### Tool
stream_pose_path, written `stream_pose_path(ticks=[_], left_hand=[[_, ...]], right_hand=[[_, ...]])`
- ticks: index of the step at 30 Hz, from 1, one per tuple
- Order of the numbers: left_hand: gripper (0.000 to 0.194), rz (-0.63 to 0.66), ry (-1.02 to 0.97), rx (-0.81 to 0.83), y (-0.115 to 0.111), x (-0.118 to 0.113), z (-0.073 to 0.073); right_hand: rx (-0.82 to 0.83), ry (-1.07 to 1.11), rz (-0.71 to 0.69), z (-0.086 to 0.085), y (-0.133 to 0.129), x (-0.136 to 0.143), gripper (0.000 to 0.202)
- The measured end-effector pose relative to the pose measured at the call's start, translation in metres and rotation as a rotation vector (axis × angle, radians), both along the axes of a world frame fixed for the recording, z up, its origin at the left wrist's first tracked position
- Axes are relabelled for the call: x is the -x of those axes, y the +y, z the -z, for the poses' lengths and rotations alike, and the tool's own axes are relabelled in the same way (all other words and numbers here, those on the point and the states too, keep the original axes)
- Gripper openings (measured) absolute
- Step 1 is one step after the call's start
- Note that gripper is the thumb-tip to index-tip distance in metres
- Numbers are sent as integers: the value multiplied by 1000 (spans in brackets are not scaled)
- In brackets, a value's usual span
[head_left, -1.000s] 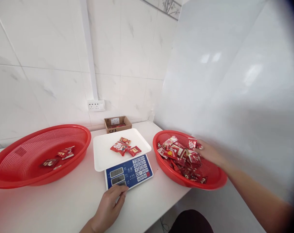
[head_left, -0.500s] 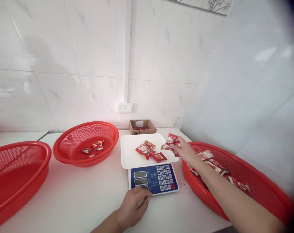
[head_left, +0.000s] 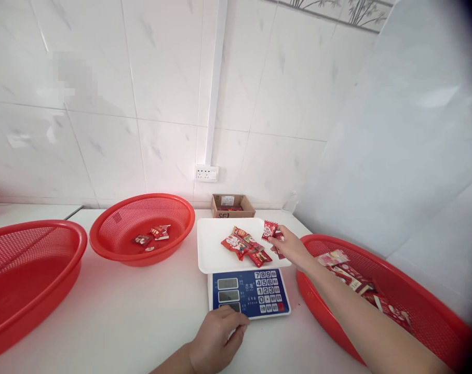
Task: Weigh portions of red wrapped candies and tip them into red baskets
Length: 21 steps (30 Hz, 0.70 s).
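A red sweet packet (head_left: 269, 229), lifted moments ago from the right-hand basket (head_left: 426, 332), is now hanging over the scale's white tray (head_left: 212, 249), pinched in the right hand's (head_left: 288, 246) fingers beside packets already lying there, while the left hand (head_left: 216, 340), fingers curled together, is still resting on the worktop at the scale's (head_left: 248, 293) near edge.

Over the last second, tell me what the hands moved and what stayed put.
The right hand lifted red packets out of the right basket and carried them left over the white scale tray, still gripping them. The left hand stayed at the scale's front edge; the packets already on the tray stayed put.
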<state>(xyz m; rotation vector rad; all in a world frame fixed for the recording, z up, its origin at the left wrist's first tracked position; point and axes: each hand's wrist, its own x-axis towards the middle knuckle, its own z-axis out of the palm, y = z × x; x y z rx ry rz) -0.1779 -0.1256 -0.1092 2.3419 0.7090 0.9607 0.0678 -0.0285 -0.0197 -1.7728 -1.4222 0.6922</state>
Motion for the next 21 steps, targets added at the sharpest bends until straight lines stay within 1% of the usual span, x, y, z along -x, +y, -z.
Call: stream_pose_path(ticks=[5,8,10,13,14,16,19,21], left_hand=[[18,-3,16,15,2,0,2],[19,-6,11,19,3,0,4],[19,-7,7,17,4,0,6],[19,-7,-1,15,4,0,7],[19,-5,-5,17,4,0,7],[19,2,-12,24,5,0,7],[21,20,-16,36,6,0,6],[22,30,-14,50,7,-1,6]], right_hand=[[-20,64,38,0,-2,0,23],[-59,173,80,-6,-5,-4,19],[-86,226,119,-13,-11,-13,19],[-121,204,207,-23,-27,-38,22],[-124,159,245,-26,-34,-49,24],[-126,5,338,-27,-49,-75,26],[-124,-231,435,-22,-73,-114,28],[-74,-301,423,-16,-88,-135,29]])
